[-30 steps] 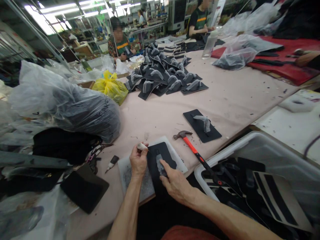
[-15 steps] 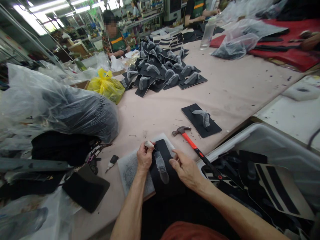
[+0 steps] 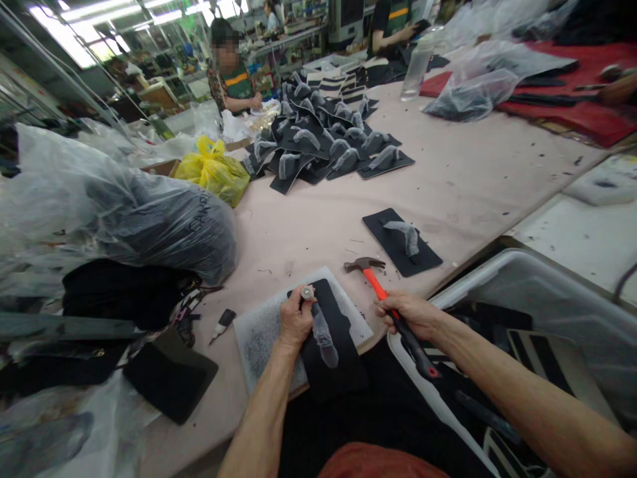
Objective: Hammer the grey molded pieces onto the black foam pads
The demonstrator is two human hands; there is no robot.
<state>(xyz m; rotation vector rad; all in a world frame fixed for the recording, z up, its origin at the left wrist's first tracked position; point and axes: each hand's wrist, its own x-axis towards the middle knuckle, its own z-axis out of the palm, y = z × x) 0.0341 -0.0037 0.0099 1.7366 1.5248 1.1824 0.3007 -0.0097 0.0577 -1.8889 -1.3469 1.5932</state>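
Note:
My left hand [image 3: 297, 317] is closed around a metal punch [image 3: 307, 293], whose round top faces up. The punch stands over the upper end of a black panel [image 3: 332, 332], beside a strap handle wrapped in clear plastic [image 3: 324, 337]. What lies under its tip is hidden by my fingers. The panel rests on a pale speckled board [image 3: 259, 335] and overhangs its near edge. To the right, my right hand [image 3: 411, 313] is closed on the red and black handle of a claw hammer [image 3: 377, 284]. The hammer's head lies near the table surface.
A finished-looking black panel with a wrapped handle [image 3: 402, 242] lies beyond the hammer; a heap of similar panels [image 3: 318, 136] is farther back. A plastic bin [image 3: 502, 265] stands at right. Filled bags [image 3: 164, 219] and a marker-like bottle [image 3: 222, 324] are at left. Co-workers sit behind.
My right hand has left the black panel's edge and moved right onto the hammer handle. The punch in my left hand has tipped from slanted to upright.

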